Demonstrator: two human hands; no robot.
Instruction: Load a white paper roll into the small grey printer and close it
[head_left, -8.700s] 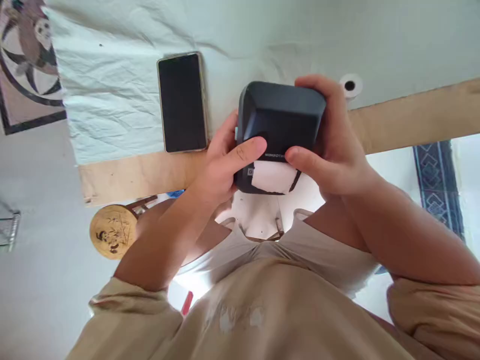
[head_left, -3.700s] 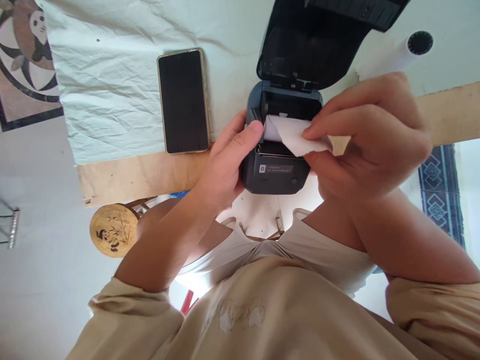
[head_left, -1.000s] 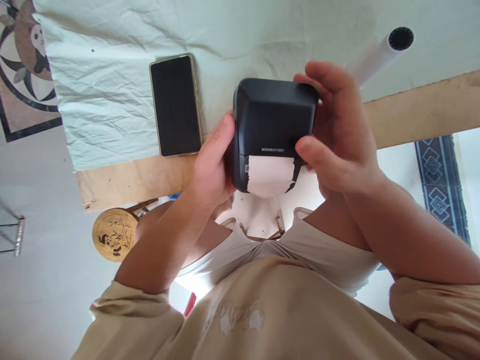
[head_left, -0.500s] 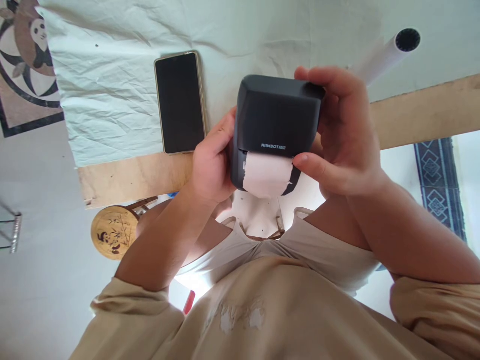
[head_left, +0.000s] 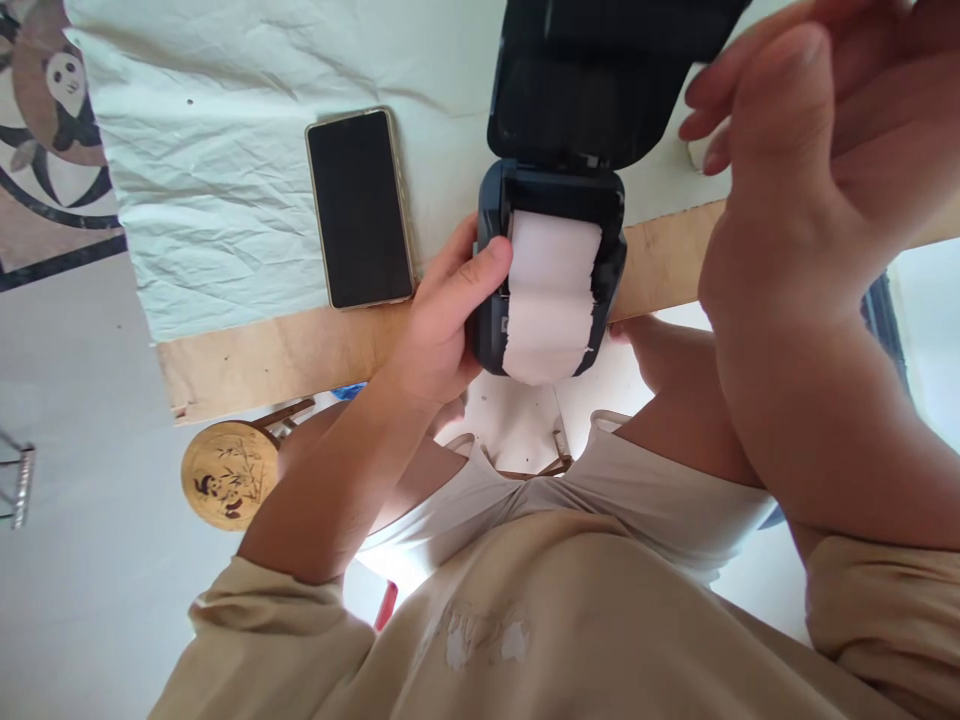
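Note:
A black label printer is held over the table's front edge, its lid swung up and away. Inside lies a roll of white label paper, and its torn-edged strip hangs out over the front. My left hand grips the printer's left side, thumb on the rim beside the paper. At the right of the raised lid is my right hand, fingers apart and holding nothing visible. Whether its fingertips touch the lid I cannot tell.
A phone with a dark screen lies on the pale green cloth left of the printer. The table's bare wooden edge runs below the cloth. A round stool with a panda picture stands at lower left.
The printer's lid has gone from closed to raised, uncovering the paper roll. My right hand has let go of the printer body and moved up and right. My left hand keeps its hold.

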